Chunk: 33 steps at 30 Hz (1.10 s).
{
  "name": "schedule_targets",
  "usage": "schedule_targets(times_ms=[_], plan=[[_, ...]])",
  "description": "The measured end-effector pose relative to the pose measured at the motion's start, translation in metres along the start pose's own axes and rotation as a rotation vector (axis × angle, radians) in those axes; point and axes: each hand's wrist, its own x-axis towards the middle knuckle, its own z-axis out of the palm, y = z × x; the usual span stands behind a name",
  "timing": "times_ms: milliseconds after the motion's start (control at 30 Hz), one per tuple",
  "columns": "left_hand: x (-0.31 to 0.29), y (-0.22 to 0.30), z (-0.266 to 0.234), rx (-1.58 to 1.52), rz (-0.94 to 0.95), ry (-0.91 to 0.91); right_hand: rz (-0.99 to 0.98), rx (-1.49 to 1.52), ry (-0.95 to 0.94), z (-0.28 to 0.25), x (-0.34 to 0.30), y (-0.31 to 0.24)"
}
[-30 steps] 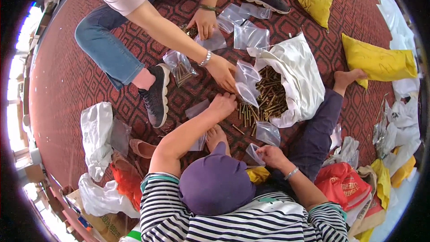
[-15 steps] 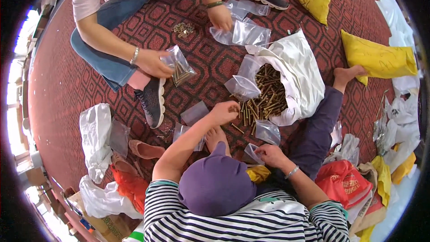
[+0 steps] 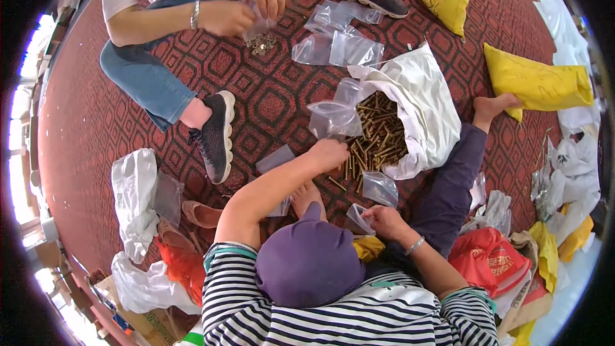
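My left hand (image 3: 329, 155) reaches to the near left edge of a heap of brass-coloured bolts (image 3: 383, 131). Its fingers are curled down at the bolts, and what they pinch is hidden. The heap spills out of the mouth of a white woven sack (image 3: 435, 102) lying on its side. In my right hand (image 3: 387, 222), close to my lap, is the edge of a small clear plastic bag (image 3: 359, 219). One loose bolt (image 3: 337, 184) lies below my left hand. More clear bags lie around the heap, one (image 3: 380, 189) at its near side.
Across from me a co-worker's hands (image 3: 234, 18) hold a clear bag over a small pile of metal washers (image 3: 261, 43). Empty clear bags (image 3: 355, 47) lie beyond the sack. A yellow sack (image 3: 538, 80) lies right, a red bag (image 3: 490, 263) near right, white bags (image 3: 134, 198) left.
My left hand has shifted slightly right, into the bolts' edge. The co-worker's bag has moved from beside the shoe to over the washers, and the co-worker's other hand has left the flat bags.
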Motion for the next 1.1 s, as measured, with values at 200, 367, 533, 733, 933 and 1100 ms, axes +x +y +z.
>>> schedule_targets(times_ms=[200,367,533,733,933,1100], plan=[[-0.014,0.002,-0.009,-0.342,-0.182,0.186,-0.019,-0.022,0.011,-0.008,0.003,0.006],[-0.012,0.013,-0.015,-0.212,-0.137,0.122,-0.071,-0.068,0.006,-0.007,0.006,0.004],[-0.009,0.024,-0.019,-0.082,-0.094,0.061,-0.103,-0.086,-0.013,-0.003,0.007,-0.001],[0.008,0.033,-0.017,0.120,-0.040,-0.066,-0.025,-0.058,-0.049,-0.006,0.009,-0.013],[0.014,0.042,-0.002,0.259,-0.014,-0.070,-0.031,-0.043,-0.022,-0.002,-0.002,-0.011],[-0.012,0.041,-0.023,-0.096,-0.294,-0.345,-0.054,-0.046,-0.008,-0.001,-0.016,-0.004]])
